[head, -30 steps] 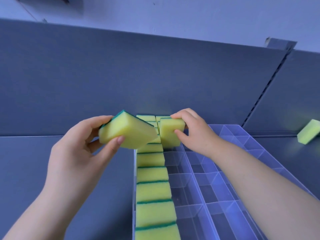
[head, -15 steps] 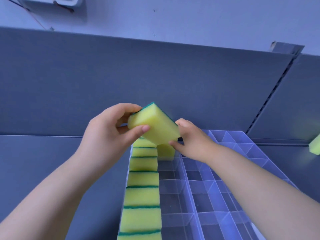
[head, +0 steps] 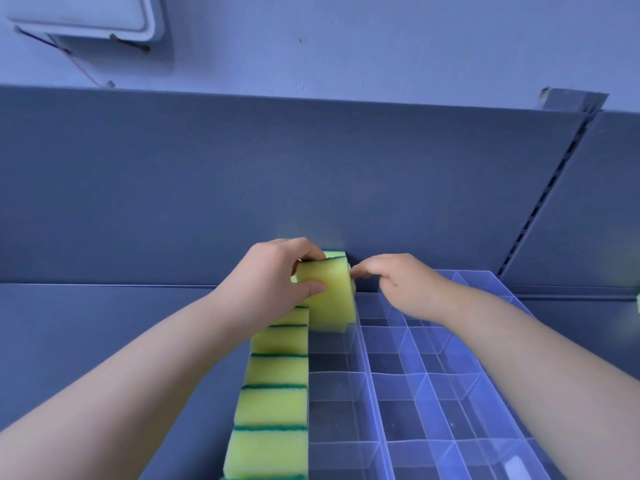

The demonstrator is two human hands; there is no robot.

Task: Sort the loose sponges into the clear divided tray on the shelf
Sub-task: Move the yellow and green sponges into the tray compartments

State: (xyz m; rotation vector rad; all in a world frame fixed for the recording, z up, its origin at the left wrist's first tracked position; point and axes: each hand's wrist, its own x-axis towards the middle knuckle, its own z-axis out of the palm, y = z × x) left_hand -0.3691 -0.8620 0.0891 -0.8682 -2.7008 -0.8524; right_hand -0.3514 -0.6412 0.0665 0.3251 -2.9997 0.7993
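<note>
A dark blue-grey back panel (head: 173,185) fills the upper middle of the view, and the shelf (head: 86,323) of the same colour runs out from its foot. On the shelf lies the clear divided tray (head: 367,358), its far end near the back panel and its many compartments running toward the camera. The tray's leftmost column is packed with a row of sponges (head: 277,375), yellow with thin green edges, standing one behind the other. At the far end of the next column a sponge (head: 329,299) stands upright, its lower end down at a compartment beside the row, with the top of another sponge (head: 335,254) showing just behind it. The left hand (head: 273,282) grips the upright sponge, thumb across its near face and fingers curled over its top. The right hand (head: 405,289) has its fingers curled, tips at the sponge's upper right edge; I cannot tell whether it holds anything. A sliver of a loose sponge (head: 638,303) shows at the right edge of the view.
</note>
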